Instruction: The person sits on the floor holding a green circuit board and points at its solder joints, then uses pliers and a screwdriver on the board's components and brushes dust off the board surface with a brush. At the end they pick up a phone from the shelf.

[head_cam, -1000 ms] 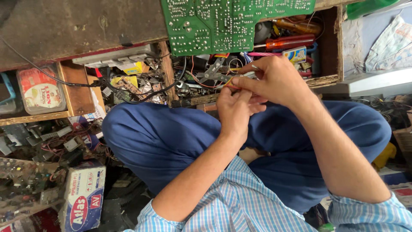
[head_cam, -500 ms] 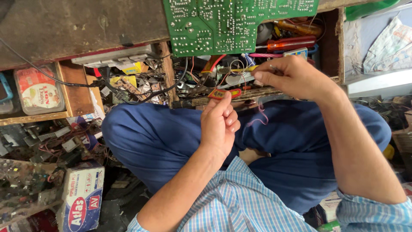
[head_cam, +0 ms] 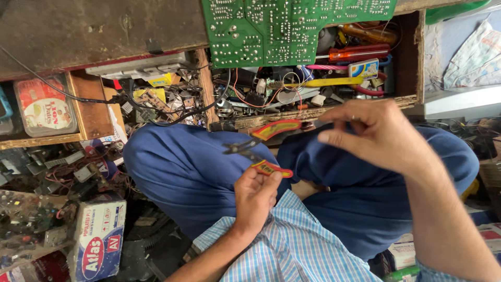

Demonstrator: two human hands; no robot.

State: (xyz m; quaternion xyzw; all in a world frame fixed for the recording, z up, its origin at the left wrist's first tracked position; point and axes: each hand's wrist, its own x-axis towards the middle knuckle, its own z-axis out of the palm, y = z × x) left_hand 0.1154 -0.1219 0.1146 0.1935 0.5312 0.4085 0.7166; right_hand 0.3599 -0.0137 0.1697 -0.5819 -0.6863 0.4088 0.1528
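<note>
My left hand (head_cam: 254,194) is over my lap, gripping one red-and-yellow handle of a pair of pliers (head_cam: 261,149). The pliers are spread wide: the dark jaws point left and the other handle sticks up toward the drawer edge. My right hand (head_cam: 378,137) hovers to the right of the pliers above my right knee, with its fingers loosely curled and nothing visible in them. It does not touch the pliers. A green circuit board (head_cam: 292,26) lies above, solder side up, over a wooden drawer (head_cam: 407,57).
The drawer holds screwdrivers (head_cam: 357,53), wires and small parts. A second compartment (head_cam: 156,99) to the left is full of components. A round tin (head_cam: 44,107) sits on a shelf at the left, and a cardboard box (head_cam: 96,237) stands at the lower left among scrap electronics.
My hands were together at the drawer edge and have come apart. The left hand dropped toward my lap with the pliers, which are now spread. The right hand moved right.
</note>
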